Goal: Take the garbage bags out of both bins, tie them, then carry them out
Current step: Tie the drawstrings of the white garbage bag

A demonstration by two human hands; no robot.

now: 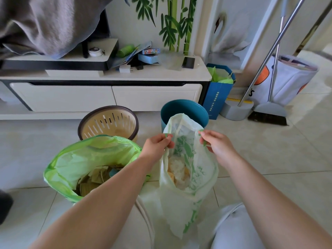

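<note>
A translucent white garbage bag with green print (188, 169) hangs in front of me, out of its bin, with pale scraps inside. My left hand (158, 144) pinches its left rim and my right hand (215, 142) pinches its right rim, holding the mouth apart. Behind it stands the teal bin (185, 110), with no liner. To the left, a green garbage bag (75, 162) sits open on the floor, untied, with brown scraps inside. The beige slotted bin with a dark rim (107, 123) stands behind it, also without a bag.
A low white TV cabinet (107, 94) runs across the back, with clutter and a phone on top. A blue paper bag (219, 90), a dustpan (235, 110), a broom (269, 114) and a large white bag (287, 81) stand at the right. My knees fill the bottom.
</note>
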